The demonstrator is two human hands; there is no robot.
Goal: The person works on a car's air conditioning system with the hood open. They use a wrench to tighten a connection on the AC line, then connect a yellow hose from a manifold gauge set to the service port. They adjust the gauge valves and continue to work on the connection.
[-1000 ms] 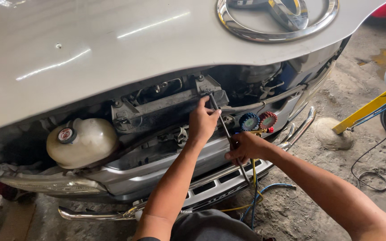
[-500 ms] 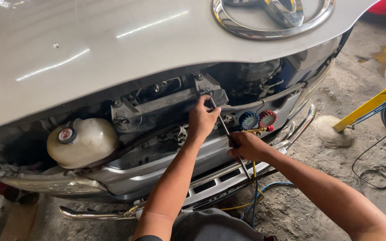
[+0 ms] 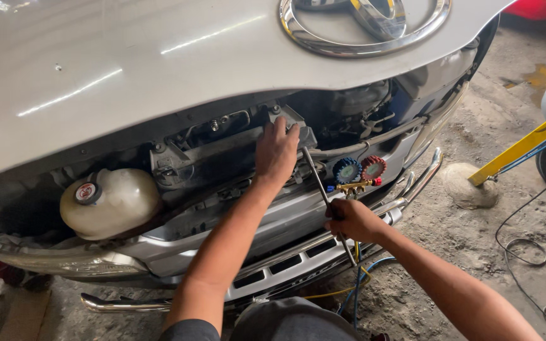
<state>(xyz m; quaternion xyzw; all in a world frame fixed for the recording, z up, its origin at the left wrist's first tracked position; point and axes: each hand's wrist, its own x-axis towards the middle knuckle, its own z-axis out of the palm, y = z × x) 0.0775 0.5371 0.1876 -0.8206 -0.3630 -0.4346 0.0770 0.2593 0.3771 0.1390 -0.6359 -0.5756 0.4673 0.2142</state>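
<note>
Diagonally, the metal rod (image 3: 323, 199) in the right hand (image 3: 351, 219) points up-left.

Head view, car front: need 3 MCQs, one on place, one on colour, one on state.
1. Where does the white reservoir tank sit relative to the left hand?
A. To its left, under the hood edge
B. To its right, by the gauges
C. On the ground below the bumper

2. What colours are the two round gauges?
A. Both yellow
B. One blue, one red
C. One green, one white

3. What is the right hand doing?
A. Lying open on the ground
B. Closed around a long metal rod
C. Pressed flat on the hood

Answers:
1 A: the white reservoir tank lies left of the left hand, which rests on the black bracket.
2 B: the blue gauge sits beside the red gauge.
3 B: the right hand has its grip shut on the metal rod.
</note>
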